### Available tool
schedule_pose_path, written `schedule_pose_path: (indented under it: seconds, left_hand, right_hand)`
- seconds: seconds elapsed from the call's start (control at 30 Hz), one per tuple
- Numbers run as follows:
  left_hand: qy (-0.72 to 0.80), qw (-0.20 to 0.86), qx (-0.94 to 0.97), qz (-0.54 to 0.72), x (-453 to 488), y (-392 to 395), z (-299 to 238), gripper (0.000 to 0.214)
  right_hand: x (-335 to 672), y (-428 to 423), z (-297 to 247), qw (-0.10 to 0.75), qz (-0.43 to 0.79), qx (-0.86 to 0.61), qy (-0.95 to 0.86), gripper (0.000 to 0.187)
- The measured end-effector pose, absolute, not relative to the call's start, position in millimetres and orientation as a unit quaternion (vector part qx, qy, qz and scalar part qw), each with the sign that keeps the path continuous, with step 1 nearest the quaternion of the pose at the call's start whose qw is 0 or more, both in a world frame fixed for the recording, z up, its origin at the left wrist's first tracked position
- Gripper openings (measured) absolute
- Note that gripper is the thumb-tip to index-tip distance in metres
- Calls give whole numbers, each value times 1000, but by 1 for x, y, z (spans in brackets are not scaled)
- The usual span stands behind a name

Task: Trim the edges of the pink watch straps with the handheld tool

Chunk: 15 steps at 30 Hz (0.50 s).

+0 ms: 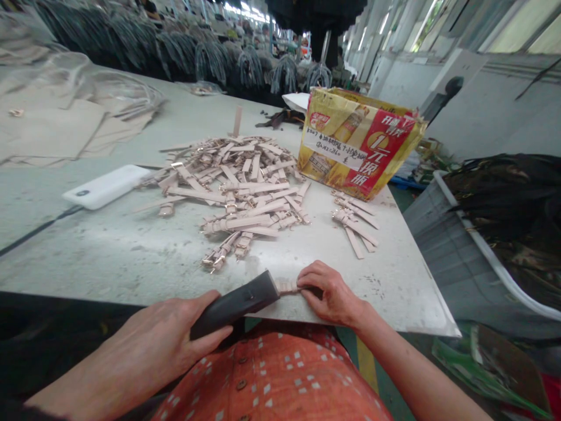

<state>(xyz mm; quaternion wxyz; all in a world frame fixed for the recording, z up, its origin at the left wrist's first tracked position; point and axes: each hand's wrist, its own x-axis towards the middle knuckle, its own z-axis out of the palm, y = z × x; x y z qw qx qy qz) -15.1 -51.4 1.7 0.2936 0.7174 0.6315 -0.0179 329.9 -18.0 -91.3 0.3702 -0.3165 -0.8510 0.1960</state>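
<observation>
My left hand [193,327] is wrapped round a dark grey handheld tool [243,301] with a broad, blunt end; its exact kind does not show. That end meets a short pale pink strap [287,286] near the table's front edge. The strap's other end is pinched between the fingers of my right hand [326,292]. Part of the strap is hidden by the tool and my fingers. Beyond my hands lies a heap of similar pale straps [254,187] with metal buckles. A smaller group of buckled straps [355,225] lies to the right, in front of a box.
A yellow and red carton [359,143] stands at the table's right side. A white device [107,186] with a dark cable lies left. Pale sheets under plastic [56,126] cover the far left. Beside the table is a grey bin [464,245] of dark material.
</observation>
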Motion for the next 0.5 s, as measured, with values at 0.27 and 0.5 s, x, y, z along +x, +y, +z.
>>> schedule_pose_path:
  seconds: [0.27,0.5]
  left_hand:
    - [606,273,740,-106,-2,-52,14,44]
    - [588,257,747,-172,43,-43,38,41]
  right_hand:
    - [332,-16,-95,363,261,-330,-831,13]
    - [332,-13,-94,360,321,-343,-806,14]
